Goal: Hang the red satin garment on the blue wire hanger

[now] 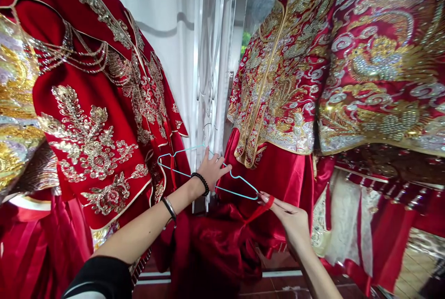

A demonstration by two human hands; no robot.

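Observation:
My left hand (pixel 212 169) is closed round the middle of a thin light-blue wire hanger (pixel 181 173), held roughly level between two racks of clothes. My right hand (pixel 290 218) pinches a red satin strap (pixel 259 210) at the hanger's right end. The strap belongs to a crumpled red satin garment (pixel 215 248) that sags below the hanger. A beaded bracelet and a metal bangle are on my left wrist.
Red robes with gold embroidery hang on the left (pixel 93 118) and on the right (pixel 347 67). Behind the hanger stands a white metal frame (pixel 208 58) in front of a white wall. Dark floor tiles show at the bottom.

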